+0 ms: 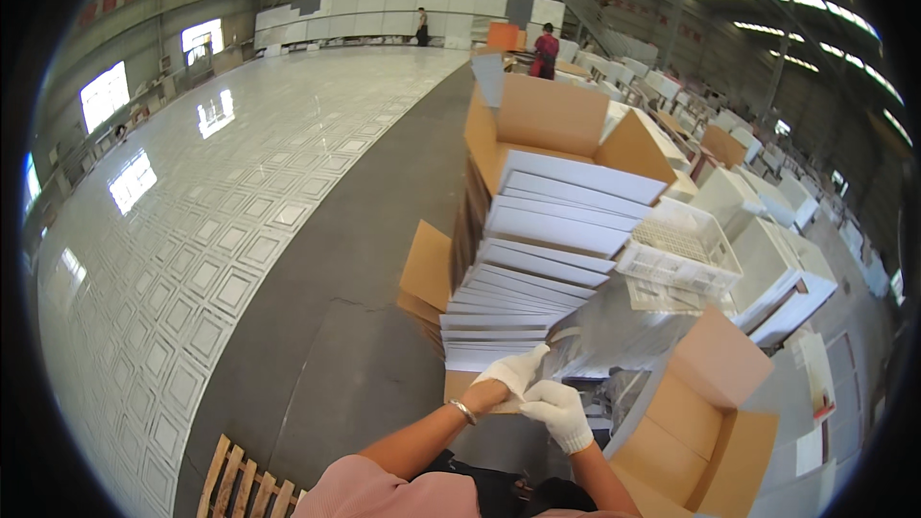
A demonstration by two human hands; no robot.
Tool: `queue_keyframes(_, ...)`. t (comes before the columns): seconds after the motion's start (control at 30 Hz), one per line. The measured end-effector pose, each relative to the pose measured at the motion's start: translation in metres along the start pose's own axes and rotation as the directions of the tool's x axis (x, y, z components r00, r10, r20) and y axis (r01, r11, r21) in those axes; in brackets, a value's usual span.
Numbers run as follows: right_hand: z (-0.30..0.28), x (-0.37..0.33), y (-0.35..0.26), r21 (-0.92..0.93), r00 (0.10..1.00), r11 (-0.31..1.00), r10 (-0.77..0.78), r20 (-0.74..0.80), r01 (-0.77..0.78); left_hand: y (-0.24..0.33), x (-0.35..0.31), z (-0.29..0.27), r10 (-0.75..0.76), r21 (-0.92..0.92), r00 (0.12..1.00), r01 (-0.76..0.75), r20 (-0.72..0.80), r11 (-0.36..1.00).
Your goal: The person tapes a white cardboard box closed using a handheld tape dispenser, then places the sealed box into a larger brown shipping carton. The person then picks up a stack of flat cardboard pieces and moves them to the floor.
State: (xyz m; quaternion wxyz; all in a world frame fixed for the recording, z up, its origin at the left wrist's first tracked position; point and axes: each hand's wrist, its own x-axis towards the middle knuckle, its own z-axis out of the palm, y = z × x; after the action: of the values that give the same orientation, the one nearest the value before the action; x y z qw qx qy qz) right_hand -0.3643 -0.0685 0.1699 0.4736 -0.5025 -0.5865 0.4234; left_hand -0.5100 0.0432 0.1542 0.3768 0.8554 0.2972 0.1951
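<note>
In front of me, low in the view, I see my two hands in white gloves. My left hand is curled, with its fingers pinching the near end of a clear plastic sheet. My right hand sits just below it, touching it, with the fingers bent in toward the same spot. I cannot tell for sure if the right hand grips the plastic or only rests on the left hand. There is a metal bracelet on my left wrist.

The plastic sheet lies stretched out past my hands, toward the right, and it looks shiny and wrinkled. Just above my hands is a long row of flat white boxes, stacked on edge and leaning, one after the other. They stand in a big open brown carton. To the right of the row is a white plastic basket with small holes. Lower right is another open brown carton, near my right hand.

At the bottom left is a wooden pallet on the grey floor. Far away, a person in a red top stands by more boxes.
</note>
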Motion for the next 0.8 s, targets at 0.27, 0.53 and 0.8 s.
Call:
queue_keyframes(0.27,0.085,0.098,-0.015,-0.337,0.87,0.831,-0.307,0.385,0.443,-0.095,0.018,-0.042,-0.434,-0.655,0.89,0.248,-0.136,0.713)
queue_keyframes(0.53,0.095,0.12,-0.02,-0.433,0.928,0.822,-0.298,0.223,0.368,-0.088,0.046,-0.077,-0.362,-0.872,0.853,-0.192,-0.375,0.45)
queue_keyframes(0.8,0.035,0.037,-0.013,-0.369,0.975,0.926,-0.005,-0.222,-0.079,-0.088,0.143,0.05,-0.049,-0.402,0.976,-0.04,-0.211,0.915)
